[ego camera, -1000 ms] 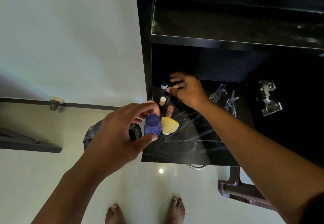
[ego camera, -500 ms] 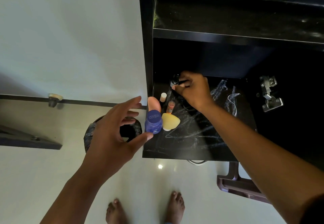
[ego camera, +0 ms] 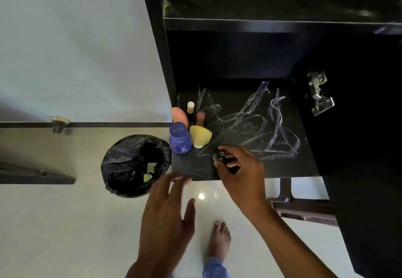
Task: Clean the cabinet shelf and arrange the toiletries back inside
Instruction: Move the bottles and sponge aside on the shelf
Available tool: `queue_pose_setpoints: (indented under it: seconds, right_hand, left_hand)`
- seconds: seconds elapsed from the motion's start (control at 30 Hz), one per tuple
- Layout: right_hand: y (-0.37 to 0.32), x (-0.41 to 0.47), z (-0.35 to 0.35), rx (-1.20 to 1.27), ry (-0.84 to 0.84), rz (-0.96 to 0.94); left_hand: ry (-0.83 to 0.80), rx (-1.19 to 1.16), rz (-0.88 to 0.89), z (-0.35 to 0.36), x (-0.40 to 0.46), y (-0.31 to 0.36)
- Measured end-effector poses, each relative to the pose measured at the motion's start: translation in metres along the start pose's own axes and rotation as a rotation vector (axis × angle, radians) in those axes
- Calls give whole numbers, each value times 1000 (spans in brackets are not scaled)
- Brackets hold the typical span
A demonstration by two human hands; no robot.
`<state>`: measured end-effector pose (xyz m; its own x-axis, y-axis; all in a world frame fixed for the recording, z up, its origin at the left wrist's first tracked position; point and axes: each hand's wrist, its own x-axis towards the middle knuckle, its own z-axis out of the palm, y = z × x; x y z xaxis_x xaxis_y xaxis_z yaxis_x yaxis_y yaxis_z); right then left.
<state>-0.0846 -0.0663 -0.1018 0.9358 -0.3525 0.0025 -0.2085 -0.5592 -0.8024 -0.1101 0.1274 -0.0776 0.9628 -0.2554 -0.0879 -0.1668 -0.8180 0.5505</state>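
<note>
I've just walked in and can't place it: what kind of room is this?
Probably a home bathroom or dressing corner: a dark cabinet shelf holding toiletries such as a blue lotion bottle, a lined waste bin, and bare feet on glossy floor.

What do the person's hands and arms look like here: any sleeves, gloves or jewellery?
Both arms are bare as far as the frame shows, with no sleeves in view. The left hand and right hand wear no gloves, and no rings, watch or bracelets are visible. A light-coloured thumbnail shows on the right hand. Nothing else marks them.
</note>
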Motion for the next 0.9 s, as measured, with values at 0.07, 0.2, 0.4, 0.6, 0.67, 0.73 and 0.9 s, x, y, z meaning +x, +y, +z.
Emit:
queue_pose_setpoints:
  seconds: [0.07,0.2,0.4,0.6,0.67,0.73,0.9]
  right_hand:
    - [-5,-7,6,-12,-26,-28]
    - [-9,-11,18,-9,-60,-63]
    - [-5,-9,24,-54,-19,-87]
    - [-3,-12,26,-37,-7,-86]
    - [-4,-13,24,-39,-25,-75]
    - [-3,-14,20,-57,-60,-61]
    - [0,-34,-7,-164,-54,-2]
  left_hand:
    - [-44,71,65,5,4,3]
    - [-68,178,131,9,18,6]
    - [-102,218,169,12,29,5]
    - [-134,235,167,12,29,4]
    - [-130,233,168,12,28,3]
    - [-126,231,165,11,27,3]
    - [-145,216,109,6,11,3]
